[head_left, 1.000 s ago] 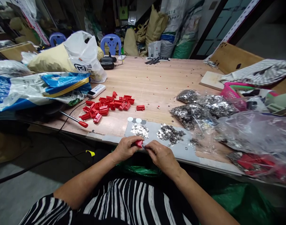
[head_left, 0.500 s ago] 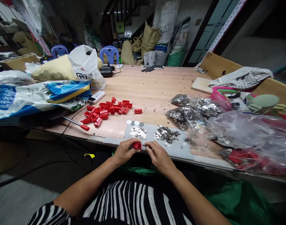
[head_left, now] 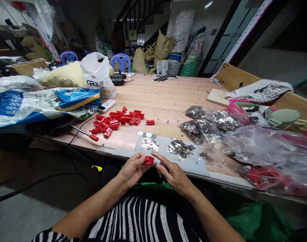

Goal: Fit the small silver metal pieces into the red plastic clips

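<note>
My left hand [head_left: 133, 169] is closed on a red plastic part [head_left: 148, 160] just over the table's front edge. A small metallic bit sticks out at its right end. My right hand [head_left: 172, 173] is right beside that end, index finger stretched out above and thumb lower, the two apart. I see nothing between them. Behind my hands, on a grey sheet [head_left: 163, 159], lie a heap of bright silvery metal pieces [head_left: 150, 145] and a heap of darker metal pieces [head_left: 181, 148]. Further left is a pile of red plastic parts [head_left: 110, 121].
A screwdriver-like tool with a red handle [head_left: 93, 137] lies by the front left edge. Clear bags of metal pieces [head_left: 197, 129] and a pink basket [head_left: 240, 109] crowd the right. Plastic sacks [head_left: 42, 104] fill the left. A white device [head_left: 106, 105] lies behind the red pile.
The red part has turned so its long side shows. My right index finger has straightened and parted from the thumb. The camera view has shifted slightly.
</note>
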`<move>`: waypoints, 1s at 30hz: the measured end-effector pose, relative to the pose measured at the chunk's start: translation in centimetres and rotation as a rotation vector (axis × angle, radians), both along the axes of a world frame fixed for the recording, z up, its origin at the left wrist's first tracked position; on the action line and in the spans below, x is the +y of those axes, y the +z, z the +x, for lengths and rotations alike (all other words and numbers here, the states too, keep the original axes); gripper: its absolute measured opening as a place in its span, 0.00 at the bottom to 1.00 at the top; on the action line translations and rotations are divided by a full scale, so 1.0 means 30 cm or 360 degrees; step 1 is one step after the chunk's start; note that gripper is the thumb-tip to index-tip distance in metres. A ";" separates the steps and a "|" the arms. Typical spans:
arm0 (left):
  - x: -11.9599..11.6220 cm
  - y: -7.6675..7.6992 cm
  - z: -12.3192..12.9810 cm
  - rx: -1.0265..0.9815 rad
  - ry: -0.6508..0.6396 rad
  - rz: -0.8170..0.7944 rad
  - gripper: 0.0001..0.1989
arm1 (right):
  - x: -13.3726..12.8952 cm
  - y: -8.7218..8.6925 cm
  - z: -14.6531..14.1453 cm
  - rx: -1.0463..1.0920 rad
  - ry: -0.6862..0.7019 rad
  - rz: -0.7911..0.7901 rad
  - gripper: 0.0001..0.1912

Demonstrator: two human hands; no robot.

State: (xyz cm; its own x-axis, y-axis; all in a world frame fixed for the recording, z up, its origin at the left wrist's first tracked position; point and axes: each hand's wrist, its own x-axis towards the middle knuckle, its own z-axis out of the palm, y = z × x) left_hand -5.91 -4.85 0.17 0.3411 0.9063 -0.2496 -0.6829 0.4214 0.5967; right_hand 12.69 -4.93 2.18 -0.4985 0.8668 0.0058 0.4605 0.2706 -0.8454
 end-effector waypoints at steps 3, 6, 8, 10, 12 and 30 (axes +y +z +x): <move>-0.012 -0.003 0.004 -0.0150 0.0007 -0.0122 0.06 | 0.001 0.003 -0.008 -0.0017 0.0021 0.0029 0.24; -0.017 -0.002 0.006 -0.0196 0.0010 -0.0216 0.04 | 0.000 0.007 -0.009 -0.0033 0.0032 0.0073 0.24; -0.018 0.000 0.009 -0.0204 0.0004 -0.0282 0.05 | 0.000 0.009 -0.008 -0.0051 0.0032 0.0116 0.23; -0.019 0.000 0.014 -0.0213 0.0013 -0.0341 0.06 | 0.000 0.006 -0.008 -0.0058 0.0011 0.0184 0.22; -0.020 -0.002 0.021 -0.0222 0.0034 -0.0365 0.06 | 0.000 -0.003 -0.011 -0.0040 -0.0030 0.0258 0.20; -0.060 -0.160 -0.002 0.1748 -0.0454 0.0886 0.16 | 0.097 -0.094 0.054 -0.0572 -0.0492 0.0402 0.08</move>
State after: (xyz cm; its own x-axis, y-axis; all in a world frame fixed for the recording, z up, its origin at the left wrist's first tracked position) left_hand -5.97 -6.66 -4.62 0.3968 0.9081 -0.1341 0.3575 -0.0183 0.9337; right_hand 14.31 -2.01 -0.65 -0.2290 0.9673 0.1092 0.7994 0.2509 -0.5459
